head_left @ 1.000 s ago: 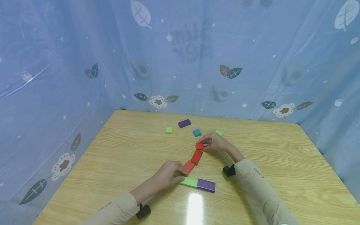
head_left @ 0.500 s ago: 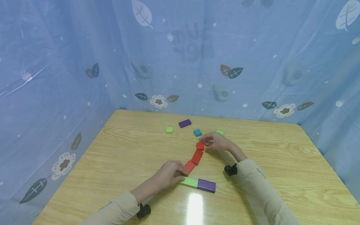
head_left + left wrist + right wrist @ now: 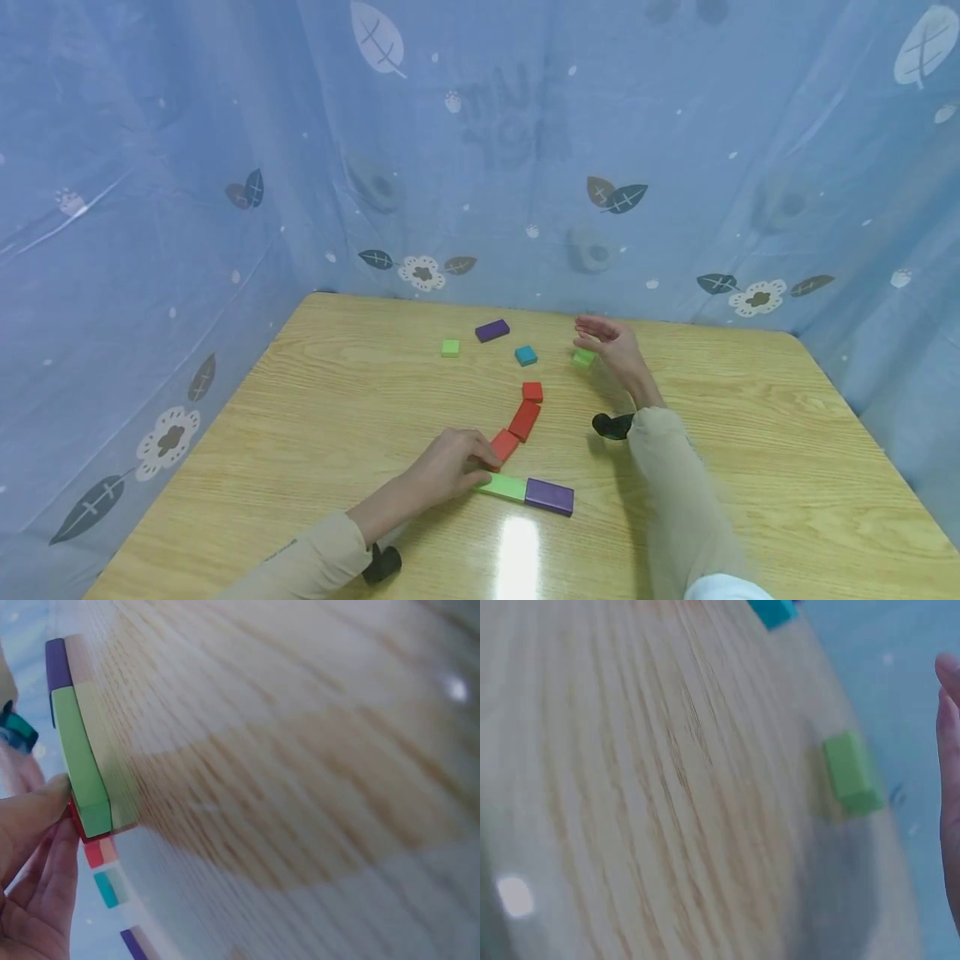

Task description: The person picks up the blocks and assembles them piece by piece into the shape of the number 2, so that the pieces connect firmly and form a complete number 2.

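My left hand (image 3: 446, 467) pinches at the left end of a long light green block (image 3: 504, 486), its thumb on that block and its fingers by a red block (image 3: 505, 446). A purple block (image 3: 550, 497) butts against the green one's right end. Two more red blocks, a longer one (image 3: 525, 420) and a small one (image 3: 532, 392), carry on the slanting line away from me. My right hand (image 3: 613, 346) hovers over a small green block (image 3: 584, 357) at the back right, fingers spread from the thumb and holding nothing. In the right wrist view that green block (image 3: 851, 774) stands apart from the hand.
Behind the red line lie a small teal block (image 3: 526, 356), a purple block (image 3: 492, 331) and a small light green block (image 3: 450, 348). The wooden table (image 3: 337, 400) ends at a blue patterned curtain (image 3: 517, 150).
The right hand has let go of the small red block and moved back and to the right, over the small green block. The left hand has stayed in place.
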A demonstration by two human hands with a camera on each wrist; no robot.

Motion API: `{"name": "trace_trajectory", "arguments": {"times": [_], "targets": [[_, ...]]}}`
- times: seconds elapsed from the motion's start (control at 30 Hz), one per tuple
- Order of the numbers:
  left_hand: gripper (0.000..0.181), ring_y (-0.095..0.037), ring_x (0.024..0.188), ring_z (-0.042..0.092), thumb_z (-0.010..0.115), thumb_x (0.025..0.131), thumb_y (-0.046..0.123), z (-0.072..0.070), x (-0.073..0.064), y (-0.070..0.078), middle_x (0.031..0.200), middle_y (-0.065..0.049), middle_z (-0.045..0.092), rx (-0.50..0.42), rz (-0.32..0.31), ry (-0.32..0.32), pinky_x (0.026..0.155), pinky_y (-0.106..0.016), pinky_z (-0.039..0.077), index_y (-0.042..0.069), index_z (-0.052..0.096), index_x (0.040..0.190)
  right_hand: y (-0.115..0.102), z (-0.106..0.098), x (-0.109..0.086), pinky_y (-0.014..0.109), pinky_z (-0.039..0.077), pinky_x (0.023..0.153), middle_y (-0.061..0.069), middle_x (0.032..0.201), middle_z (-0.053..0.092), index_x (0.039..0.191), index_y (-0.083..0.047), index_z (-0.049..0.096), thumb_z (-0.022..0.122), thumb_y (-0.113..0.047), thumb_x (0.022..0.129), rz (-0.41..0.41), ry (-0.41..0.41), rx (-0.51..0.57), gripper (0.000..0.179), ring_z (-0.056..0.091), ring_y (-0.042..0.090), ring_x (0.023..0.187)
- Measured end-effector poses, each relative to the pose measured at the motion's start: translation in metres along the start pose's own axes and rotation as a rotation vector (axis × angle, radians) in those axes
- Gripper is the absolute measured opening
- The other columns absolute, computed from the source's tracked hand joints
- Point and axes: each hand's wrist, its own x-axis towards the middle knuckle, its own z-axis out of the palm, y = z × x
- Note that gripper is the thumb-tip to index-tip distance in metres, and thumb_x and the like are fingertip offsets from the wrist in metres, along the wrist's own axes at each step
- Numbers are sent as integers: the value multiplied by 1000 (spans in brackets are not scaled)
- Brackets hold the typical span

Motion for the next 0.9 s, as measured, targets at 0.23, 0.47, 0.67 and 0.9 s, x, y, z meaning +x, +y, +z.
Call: {"name": "trace_trajectory", "arguments": {"times": [0.23, 0.47, 0.67, 0.9], "targets": [[17, -4, 89, 62, 76, 80, 5, 2, 2, 0, 93, 5, 69, -20, -16, -21, 82, -16, 50, 8, 75, 97, 16, -12, -13, 13, 46, 88, 26, 137, 47, 135, 9, 45, 69, -2, 87, 136, 73, -147, 55, 45, 36, 125], [18, -8, 88, 63, 76, 79, 4, -4, 3, 2, 92, 2, 70, -1, -11, -20, 81, -19, 52, 7, 75, 97, 23, -18, -9, 13, 46, 85, 27, 129, 54, 128, 8, 55, 74, -4, 83, 132, -37, -364, 50, 53, 35, 115], [17, -8, 89, 64, 76, 80, 4, -4, 3, 2, 92, 1, 70, -4, 6, -18, 81, -18, 51, 5, 75, 97, 22, -20, -8, 11, 48, 78, 25, 126, 57, 125, 6, 58, 73, -4, 84, 179, 13, -381, 45, 59, 15, 98], [17, -7, 89, 64, 76, 79, 3, -4, 2, 1, 92, 2, 70, -12, 1, -15, 81, -19, 51, 7, 75, 96, 3, -13, -1, 20, 47, 91, 25, 134, 51, 132, 5, 53, 69, -6, 88, 145, 39, -291, 48, 53, 29, 117]]}}
